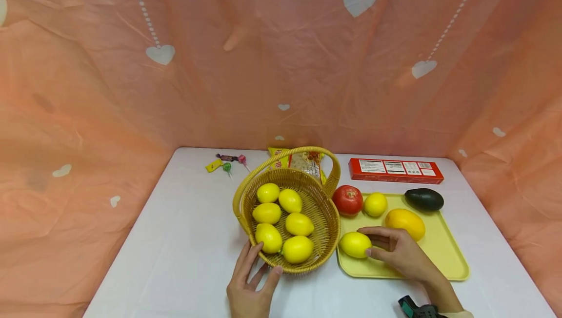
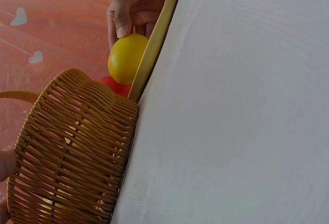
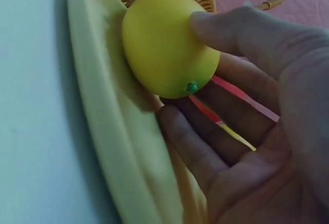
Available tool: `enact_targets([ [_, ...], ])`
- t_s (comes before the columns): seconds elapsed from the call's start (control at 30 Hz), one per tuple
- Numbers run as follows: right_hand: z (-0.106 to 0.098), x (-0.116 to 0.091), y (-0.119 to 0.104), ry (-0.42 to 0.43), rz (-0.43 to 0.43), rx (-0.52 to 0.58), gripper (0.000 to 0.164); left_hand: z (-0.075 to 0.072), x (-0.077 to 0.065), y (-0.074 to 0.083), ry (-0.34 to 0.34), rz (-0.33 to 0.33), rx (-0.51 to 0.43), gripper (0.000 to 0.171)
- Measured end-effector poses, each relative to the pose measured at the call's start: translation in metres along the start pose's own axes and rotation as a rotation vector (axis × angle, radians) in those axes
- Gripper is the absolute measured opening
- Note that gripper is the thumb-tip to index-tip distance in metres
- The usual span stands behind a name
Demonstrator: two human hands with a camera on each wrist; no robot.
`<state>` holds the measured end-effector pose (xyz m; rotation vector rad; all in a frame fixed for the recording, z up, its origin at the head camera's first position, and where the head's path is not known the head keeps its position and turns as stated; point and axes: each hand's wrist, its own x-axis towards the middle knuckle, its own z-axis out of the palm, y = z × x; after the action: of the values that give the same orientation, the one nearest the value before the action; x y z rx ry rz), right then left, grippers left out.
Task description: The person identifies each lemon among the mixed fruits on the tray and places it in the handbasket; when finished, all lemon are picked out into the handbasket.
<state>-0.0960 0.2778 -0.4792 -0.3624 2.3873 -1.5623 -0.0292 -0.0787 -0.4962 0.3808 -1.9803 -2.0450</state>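
My right hand [image 1: 401, 250] pinches a yellow lemon [image 1: 355, 245] between thumb and fingers at the left end of the yellow tray [image 1: 439, 271]. In the right wrist view the thumb presses one side of this lemon [image 3: 167, 44], whose green stem end shows. My left hand [image 1: 252, 288] holds the near rim of a wicker basket [image 1: 327, 252], fingertips over the edge. Several lemons [image 1: 299, 224] lie inside the basket, mostly toward its left side. Only bits of the left hand show at the edge of the left wrist view, beside the basket's woven wall [image 2: 77, 152].
On the tray lie a red pomegranate-like fruit [image 1: 348, 200], another lemon [image 1: 375, 204], a yellow mango [image 1: 406, 224] and a dark avocado [image 1: 424, 200]. A red box [image 1: 396, 170] lies behind it. Snack bags [image 1: 306, 162] sit behind the basket; candies [image 1: 227, 158] lie at the back left.
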Motion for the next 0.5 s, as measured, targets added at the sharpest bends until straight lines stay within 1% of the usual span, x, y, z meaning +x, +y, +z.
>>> enact_targets([
  [0.1,-0.003,-0.003,-0.007,0.028,-0.009,-0.004,0.044,0.001,-0.001,0.000,-0.001,0.009,0.002,0.058],
  [0.27,-0.012,-0.004,-0.015,0.073,-0.085,0.021,0.041,0.001,-0.001,-0.002,-0.010,0.002,0.000,0.058],
  [0.4,-0.016,0.001,-0.023,0.070,-0.157,0.037,0.043,-0.001,0.000,-0.002,-0.014,-0.004,0.003,0.058],
  [0.5,-0.014,0.009,-0.033,0.033,-0.222,0.053,0.044,-0.002,0.000,-0.003,-0.018,-0.001,0.007,0.058],
])
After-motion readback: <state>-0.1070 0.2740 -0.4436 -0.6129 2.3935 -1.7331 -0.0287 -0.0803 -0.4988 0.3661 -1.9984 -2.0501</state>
